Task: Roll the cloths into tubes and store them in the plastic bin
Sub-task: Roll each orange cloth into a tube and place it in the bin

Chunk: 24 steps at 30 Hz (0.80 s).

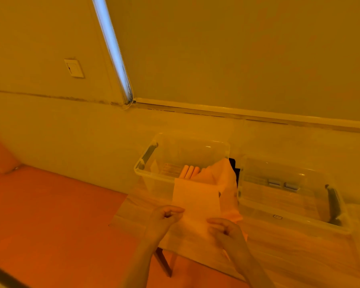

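From the head view, low in the centre of the frame, the left hand (164, 220) and the right hand (224, 230) each pinch a near corner of a pale cloth (195, 201) with curled fingers, holding it spread between them above the desk (289, 256). Its far edge lies against the front wall of the plastic bin (154, 177). This looks like the start of rolling: the next move calls for turning the near edge over evenly and keeping the tube tight. The cloth appears thin, flat and rectangular, though the orange light blurs its edges. Three rolled tubes (189, 171) already lie inside the bin, with a pink cloth (222, 177) draped over its right rim.
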Each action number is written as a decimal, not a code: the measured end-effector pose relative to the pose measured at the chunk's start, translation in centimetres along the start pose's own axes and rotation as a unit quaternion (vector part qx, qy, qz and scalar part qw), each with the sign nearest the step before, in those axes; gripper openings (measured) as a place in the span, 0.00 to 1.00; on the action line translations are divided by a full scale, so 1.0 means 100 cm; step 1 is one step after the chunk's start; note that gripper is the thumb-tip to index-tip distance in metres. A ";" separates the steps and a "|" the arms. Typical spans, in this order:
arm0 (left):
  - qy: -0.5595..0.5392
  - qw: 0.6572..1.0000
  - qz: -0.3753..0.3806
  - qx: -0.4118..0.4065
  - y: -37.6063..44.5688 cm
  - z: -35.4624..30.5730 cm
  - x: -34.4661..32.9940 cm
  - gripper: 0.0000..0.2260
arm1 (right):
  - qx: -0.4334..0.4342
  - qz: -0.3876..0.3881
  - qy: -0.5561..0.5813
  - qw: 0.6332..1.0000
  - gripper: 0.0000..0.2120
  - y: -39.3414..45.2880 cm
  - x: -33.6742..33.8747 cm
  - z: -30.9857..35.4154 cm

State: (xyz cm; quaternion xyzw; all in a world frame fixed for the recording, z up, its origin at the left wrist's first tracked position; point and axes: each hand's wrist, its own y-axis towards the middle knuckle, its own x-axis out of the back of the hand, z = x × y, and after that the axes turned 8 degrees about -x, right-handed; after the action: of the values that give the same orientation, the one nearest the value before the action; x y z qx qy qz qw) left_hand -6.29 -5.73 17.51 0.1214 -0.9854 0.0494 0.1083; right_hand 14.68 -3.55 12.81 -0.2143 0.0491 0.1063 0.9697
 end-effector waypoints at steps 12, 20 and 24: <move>-0.084 0.996 -0.022 0.009 -0.024 -0.001 -0.017 0.06 | -0.014 -0.009 -0.014 1.000 0.08 -0.023 0.020 0.016; -0.081 0.997 -0.003 0.018 -0.053 0.004 -0.020 0.04 | -0.016 -0.022 -0.024 0.999 0.08 -0.038 0.026 0.012; -0.092 0.996 -0.008 0.021 -0.066 0.006 -0.024 0.04 | -0.012 -0.023 -0.009 1.000 0.06 -0.046 0.028 0.012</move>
State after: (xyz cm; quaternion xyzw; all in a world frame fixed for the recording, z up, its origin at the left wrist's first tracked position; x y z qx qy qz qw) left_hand -2.47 -11.67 16.89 0.1358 -0.9890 0.0574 0.0153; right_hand 18.46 -6.63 15.37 -0.2257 0.0341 0.0867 0.9697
